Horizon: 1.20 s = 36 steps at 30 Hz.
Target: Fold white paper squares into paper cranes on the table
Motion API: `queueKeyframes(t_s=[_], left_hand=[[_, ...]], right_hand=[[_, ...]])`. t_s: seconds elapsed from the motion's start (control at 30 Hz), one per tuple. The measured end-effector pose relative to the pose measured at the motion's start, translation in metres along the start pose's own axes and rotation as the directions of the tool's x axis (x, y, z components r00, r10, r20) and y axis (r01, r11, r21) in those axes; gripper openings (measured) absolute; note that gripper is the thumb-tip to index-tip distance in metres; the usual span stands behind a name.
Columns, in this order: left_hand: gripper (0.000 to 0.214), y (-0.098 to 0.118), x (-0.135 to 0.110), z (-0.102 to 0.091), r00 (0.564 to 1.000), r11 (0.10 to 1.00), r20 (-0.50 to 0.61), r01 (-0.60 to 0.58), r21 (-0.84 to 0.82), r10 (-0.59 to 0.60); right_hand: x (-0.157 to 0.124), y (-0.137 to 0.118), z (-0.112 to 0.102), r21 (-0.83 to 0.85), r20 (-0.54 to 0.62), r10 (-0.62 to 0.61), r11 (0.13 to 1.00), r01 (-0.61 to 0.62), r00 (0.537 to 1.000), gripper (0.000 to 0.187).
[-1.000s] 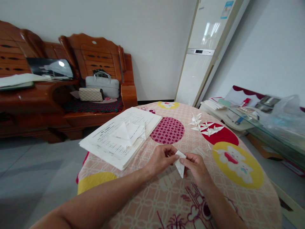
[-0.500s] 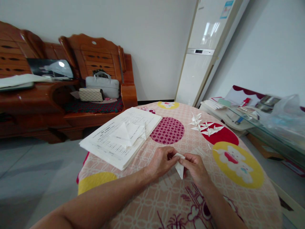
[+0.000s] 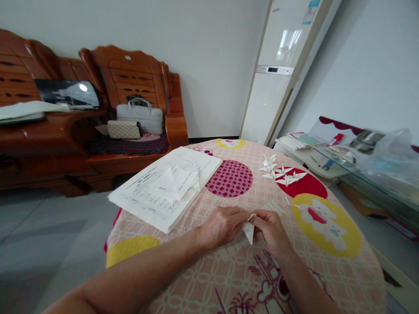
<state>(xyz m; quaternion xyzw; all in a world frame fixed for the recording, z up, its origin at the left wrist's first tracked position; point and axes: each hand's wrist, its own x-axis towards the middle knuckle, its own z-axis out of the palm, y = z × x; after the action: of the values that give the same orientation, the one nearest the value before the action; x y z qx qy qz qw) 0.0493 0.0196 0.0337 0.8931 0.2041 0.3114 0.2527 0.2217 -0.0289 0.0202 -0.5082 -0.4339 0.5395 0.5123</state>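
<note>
I see both hands low in the middle of the frame, above the round table, which is covered with a pink patterned cloth. The left hand and the right hand meet at a folded white paper. Both hands are closed on it: the fingertips of each hand pinch its upper edge, the left from the left side and the right from the right side. The paper is narrow, and its pointed tip hangs down between the two hands toward the cloth. I cannot tell if the tip touches the table.

Left of the centre, near the far left edge of the table, lies a thick stack of printed sheets, with some loose folded sheets on top of it. Right of the centre, well apart from the hands, a small group of finished paper cranes sits on the cloth, beside a red circle of the pattern.

In the upper left of the frame stands a wooden bench, with a grey bag and a quilted purse on its seat. A tall white air conditioner stands in the upper middle. At the right edge there is a glass shelf with papers and a plastic bag.
</note>
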Motion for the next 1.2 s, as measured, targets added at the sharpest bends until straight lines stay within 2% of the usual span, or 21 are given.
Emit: queueKeyframes(t_s=[0.2,0.53,0.97,1.2], left_hand=[[0.033,-0.002,0.003,-0.004,0.993,0.998,0.104,-0.056,0.017,0.054],[0.029,-0.011,0.005,-0.004,0.973,0.978,0.176,-0.17,0.124,0.147],[0.028,-0.012,0.005,-0.002,0.965,0.943,0.216,-0.206,0.26,0.151],[0.028,-0.006,0.008,-0.005,0.957,0.961,0.273,-0.16,0.227,0.095]], right_hand=[[0.0,-0.003,-0.003,0.029,0.032,0.001,1.0,-0.002,0.999,0.017],[0.001,-0.004,-0.007,0.025,0.054,0.023,0.999,-0.024,0.998,0.02],[0.002,0.0,-0.008,0.082,0.049,-0.025,0.996,0.021,0.998,0.023],[0.003,0.004,-0.007,0.012,0.005,-0.018,1.0,0.018,1.0,0.031]])
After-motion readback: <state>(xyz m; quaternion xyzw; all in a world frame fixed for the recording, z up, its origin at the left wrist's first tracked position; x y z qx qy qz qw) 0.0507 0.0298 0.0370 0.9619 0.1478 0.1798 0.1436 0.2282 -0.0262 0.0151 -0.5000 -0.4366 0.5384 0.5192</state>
